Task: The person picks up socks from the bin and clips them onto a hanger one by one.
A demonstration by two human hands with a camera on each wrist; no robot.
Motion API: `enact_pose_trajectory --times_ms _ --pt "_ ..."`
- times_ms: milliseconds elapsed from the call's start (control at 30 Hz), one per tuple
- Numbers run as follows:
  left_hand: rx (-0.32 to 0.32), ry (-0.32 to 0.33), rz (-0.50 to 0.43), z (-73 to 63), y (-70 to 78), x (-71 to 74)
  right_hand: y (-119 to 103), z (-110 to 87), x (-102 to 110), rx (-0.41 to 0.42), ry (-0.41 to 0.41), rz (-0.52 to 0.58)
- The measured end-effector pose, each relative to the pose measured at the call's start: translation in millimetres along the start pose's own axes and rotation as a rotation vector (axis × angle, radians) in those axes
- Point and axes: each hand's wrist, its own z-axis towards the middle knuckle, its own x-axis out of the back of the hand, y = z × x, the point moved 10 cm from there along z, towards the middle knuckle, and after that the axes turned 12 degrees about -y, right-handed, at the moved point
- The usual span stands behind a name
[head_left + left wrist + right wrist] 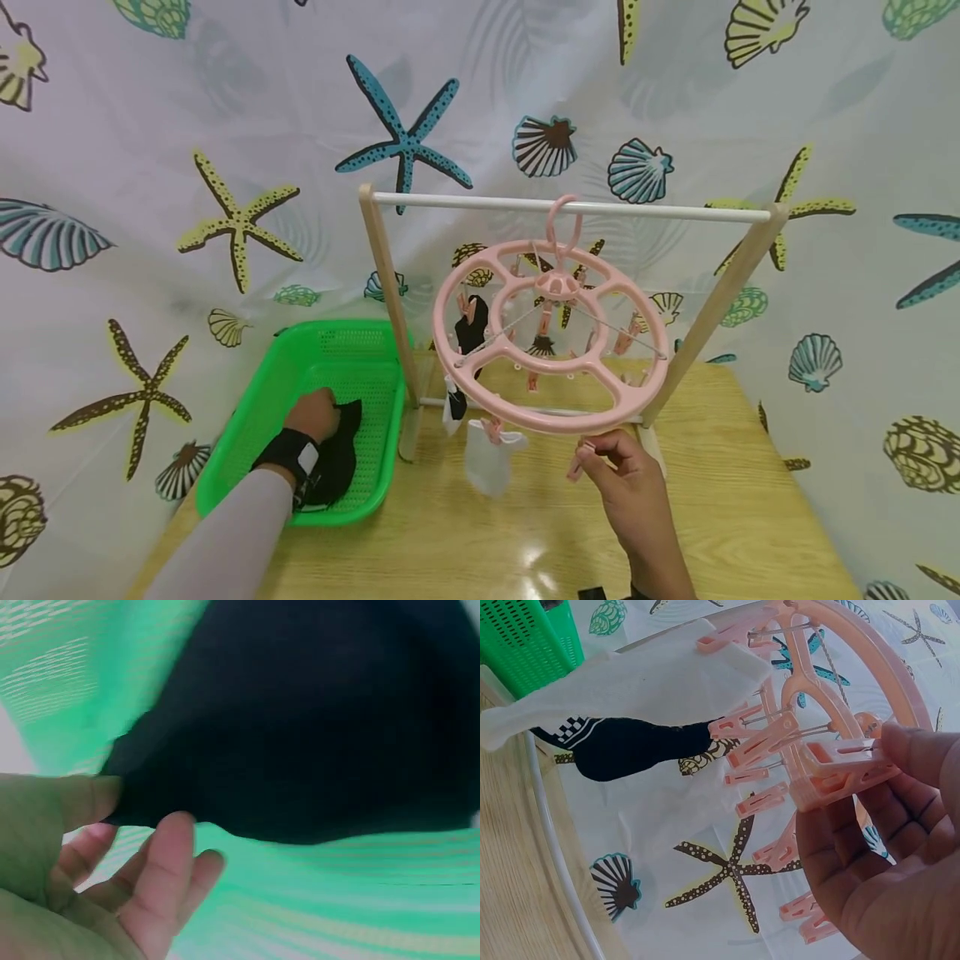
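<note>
My left hand [311, 415] is inside the green basket [255, 408], and a black sock [341, 458] hangs from it. In the left wrist view the thumb and a finger pinch one edge of that dark cloth [300, 742]; its far end runs out of view. My right hand [628, 477] pinches a pink clothespin [847, 754] at the near right rim of the round pink hanger [540, 421]. No cloth is between that clothespin's ends. A white sock [487, 465] and a black sock [471, 327] hang from other clips on the hanger's left side.
A white rod [480, 202] between two wooden posts [722, 308] carries the hanger by its hook. Several more pink clothespins [761, 801] dangle from the hanger. The stand and basket are on a wooden table [420, 558] before a sea-patterned cloth [315, 100].
</note>
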Motion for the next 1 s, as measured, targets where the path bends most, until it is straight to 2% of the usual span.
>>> enact_pose_trajectory --times_ms 133,267,500,667,800,900,1000 --pt "-0.067 0.049 -0.104 -14.3 24.0 18.8 1 -0.8 1 -0.019 0.006 -0.015" --pt "-0.139 0.093 -0.237 -37.0 48.5 33.5 1 -0.4 2 -0.028 0.006 -0.027" --pt "-0.196 0.179 -0.410 -67.5 59.9 34.2 5 -1.1 3 -0.049 0.018 0.001" --pt "-0.233 0.254 -0.448 -96.3 76.3 36.9 6 -0.4 1 -0.052 0.027 0.045" --pt "-0.285 0.300 -0.461 -119.0 101.0 37.3 7 -0.7 1 -0.069 0.035 0.050" --pt "-0.341 0.311 -0.477 -134.9 122.2 36.3 7 -1.7 2 -0.076 0.040 0.048" --pt "-0.367 0.325 -0.498 -149.7 137.9 34.7 7 -2.7 2 -0.074 0.039 0.051"
